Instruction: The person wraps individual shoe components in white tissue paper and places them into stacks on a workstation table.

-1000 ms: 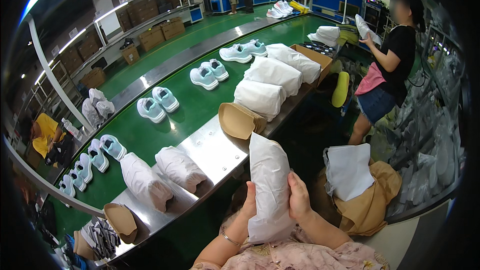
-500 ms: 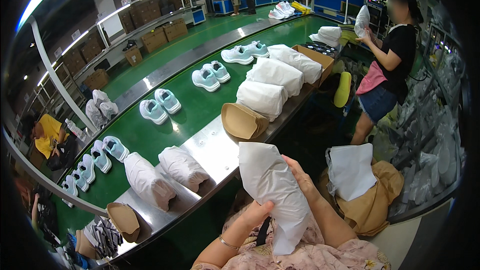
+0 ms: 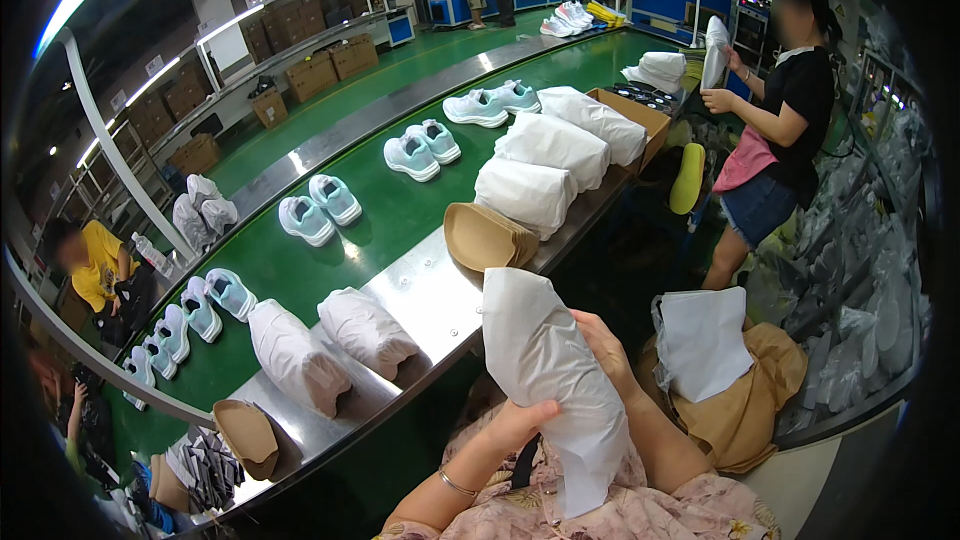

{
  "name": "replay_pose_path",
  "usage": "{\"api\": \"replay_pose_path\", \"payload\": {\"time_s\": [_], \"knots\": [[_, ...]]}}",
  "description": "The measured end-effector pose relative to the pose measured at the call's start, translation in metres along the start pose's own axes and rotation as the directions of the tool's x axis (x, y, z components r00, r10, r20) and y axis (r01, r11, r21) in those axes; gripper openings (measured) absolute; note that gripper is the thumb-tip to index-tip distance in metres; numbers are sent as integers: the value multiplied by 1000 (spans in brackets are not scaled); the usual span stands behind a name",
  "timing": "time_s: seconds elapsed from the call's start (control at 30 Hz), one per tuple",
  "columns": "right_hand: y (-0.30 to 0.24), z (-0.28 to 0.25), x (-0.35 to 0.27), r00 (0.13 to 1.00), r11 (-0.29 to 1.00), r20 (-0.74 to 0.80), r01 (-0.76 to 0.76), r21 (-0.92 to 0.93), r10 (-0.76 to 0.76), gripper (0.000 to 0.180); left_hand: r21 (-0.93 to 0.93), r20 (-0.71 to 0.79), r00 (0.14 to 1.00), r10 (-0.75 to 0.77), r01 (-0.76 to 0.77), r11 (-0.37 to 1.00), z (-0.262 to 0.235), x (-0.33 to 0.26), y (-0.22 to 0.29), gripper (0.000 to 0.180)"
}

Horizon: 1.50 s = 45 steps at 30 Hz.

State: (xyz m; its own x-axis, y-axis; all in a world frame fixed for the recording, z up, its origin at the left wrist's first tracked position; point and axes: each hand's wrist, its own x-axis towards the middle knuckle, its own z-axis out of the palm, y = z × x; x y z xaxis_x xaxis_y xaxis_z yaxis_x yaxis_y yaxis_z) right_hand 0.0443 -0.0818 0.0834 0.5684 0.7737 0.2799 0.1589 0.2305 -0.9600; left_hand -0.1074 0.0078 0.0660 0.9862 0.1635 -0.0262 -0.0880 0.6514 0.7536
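Over my lap I hold a long bundle wrapped in white paper (image 3: 545,365), about the shape of a shoe. My left hand (image 3: 522,428) grips its near left side, the thumb lying across the paper. Along its right side my right hand (image 3: 603,352) is wrapped, fingers partly behind it. The paper's loose lower end hangs down toward my patterned clothing. What is inside stays hidden. Close beyond the bundle, a stack of curved brown cardboard pieces (image 3: 487,237) stands on the metal edge of the line. Two more white wrapped bundles (image 3: 365,332) lie to the left on that edge.
Pairs of pale blue sneakers (image 3: 421,152) stand along the green conveyor belt (image 3: 375,210). Several wrapped bundles (image 3: 550,150) lie beyond the cardboard, beside an open box (image 3: 655,130). White paper sheets (image 3: 703,340) rest on a brown bag at my right. A co-worker (image 3: 780,110) holds a white bundle.
The bundle in my hands has risen and tilted slightly, both hands staying on it. At the right, the co-worker has turned their white bundle more upright. The person in yellow has shifted.
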Motion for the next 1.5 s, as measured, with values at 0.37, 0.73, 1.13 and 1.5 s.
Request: {"api": "replay_pose_path", "payload": {"time_s": [0.37,0.73,1.13,1.5], "knots": [[-27,-15,-42,965,983,242,-63,-173,104,106,181,-254,908,333,-294,939,6,16,2,58],[-42,14,-34,997,956,11,-64,-287,70,97,-63,-344,870,353,-397,916,28,20,12,68],[-45,12,-44,985,949,-32,-157,272,172,86,-14,-344,829,440,-473,881,36,20,7,78],[-54,13,-39,946,811,12,-285,511,325,61,-173,-270,874,405,-458,872,25,22,0,80]]}}
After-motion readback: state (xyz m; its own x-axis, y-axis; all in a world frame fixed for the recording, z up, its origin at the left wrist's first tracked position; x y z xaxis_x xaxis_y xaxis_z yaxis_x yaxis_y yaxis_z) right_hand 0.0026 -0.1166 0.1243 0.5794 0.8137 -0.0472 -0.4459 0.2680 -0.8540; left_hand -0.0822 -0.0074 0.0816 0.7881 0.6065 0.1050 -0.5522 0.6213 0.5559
